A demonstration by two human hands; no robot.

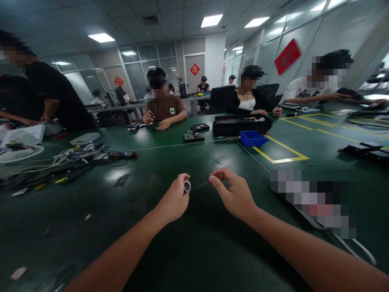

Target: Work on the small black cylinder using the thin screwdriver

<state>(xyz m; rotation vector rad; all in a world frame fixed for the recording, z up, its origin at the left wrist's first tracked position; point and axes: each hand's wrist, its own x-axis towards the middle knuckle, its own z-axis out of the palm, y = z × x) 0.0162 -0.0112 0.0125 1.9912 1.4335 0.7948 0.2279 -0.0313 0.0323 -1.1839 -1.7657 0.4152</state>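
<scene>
Fingers of the left hand curl around a small cylinder, its pale round rim and dark hollow end facing back toward the wearer. Opposite it, the right hand pinches a thin tool between thumb and fingertips, red where it enters the grip; its slender shaft points at the cylinder, with a gap between. Both hands are above the green table, well in from its far edge.

Toward that far edge lie a circuit board and a dark flat unit, just beside each other, then a long black housing to their right. A blue tray sits on the near side of the housing, by a yellow outline on the tabletop. Toward the table's left edge spreads a tangle of cables; toward the right edge are black parts. Seated at the far edge, a co-worker in a brown shirt works with both hands on the tabletop.
</scene>
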